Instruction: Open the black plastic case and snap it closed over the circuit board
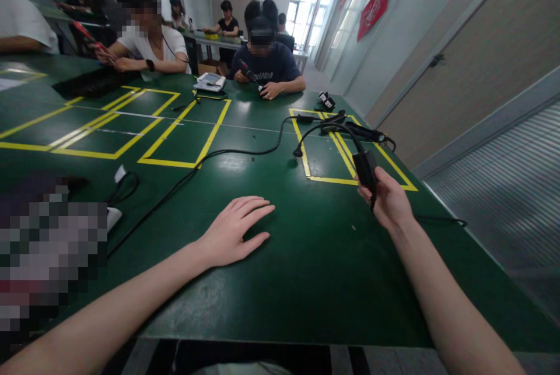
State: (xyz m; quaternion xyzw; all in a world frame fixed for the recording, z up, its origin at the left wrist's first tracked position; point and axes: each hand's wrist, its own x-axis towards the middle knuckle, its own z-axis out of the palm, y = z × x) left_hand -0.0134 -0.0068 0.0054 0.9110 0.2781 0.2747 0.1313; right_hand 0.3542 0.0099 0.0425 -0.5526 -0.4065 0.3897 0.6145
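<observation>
My left hand (238,229) rests palm down on the green table (297,287), fingers stretched out and holding nothing. On the right, my right hand (391,200) is closed around a black power adapter (365,168), held just above the tabletop. From the adapter's far end a black cord (326,125) arches left to a round-ended plug (298,151). Another thin cable (441,220) shows to the right of my wrist; whether it joins the adapter is hidden by my hand.
A long black cable (210,154) crosses the table. Black cords and a power strip (361,131) lie inside yellow tape (332,179) at the right. A pixelated area (52,258) covers the left side. Across the table, two people (266,69) handle tools. A white device (210,81) sits near them.
</observation>
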